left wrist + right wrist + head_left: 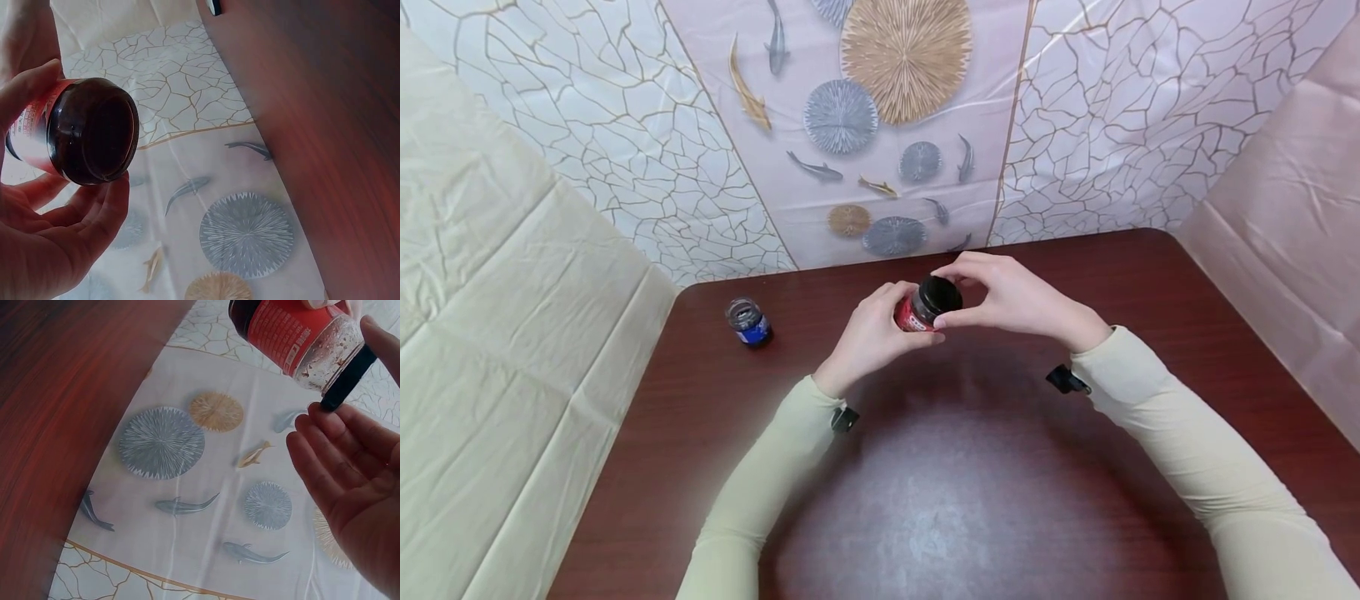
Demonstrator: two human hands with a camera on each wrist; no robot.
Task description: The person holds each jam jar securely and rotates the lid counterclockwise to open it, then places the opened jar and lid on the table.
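My left hand (872,329) grips a glass jar (278,337) with a red label, holding it tilted above the table. Dark contents fill the lower part of the jar, and bits cling to the clear glass near its neck. Its black lid (942,295) sits on the mouth, pinched at the rim between the thumb and fingertips of my right hand (1000,293). In the left wrist view the dark base of the jar (100,131) faces the camera, with fingers and thumb around its side.
A small glass jar (755,332) with a blue label and dark contents stands on the dark red wooden table (925,500), left of my hands. Patterned cloth (887,183) hangs along the table's back edge, and plain cloth (512,350) hangs at the sides.
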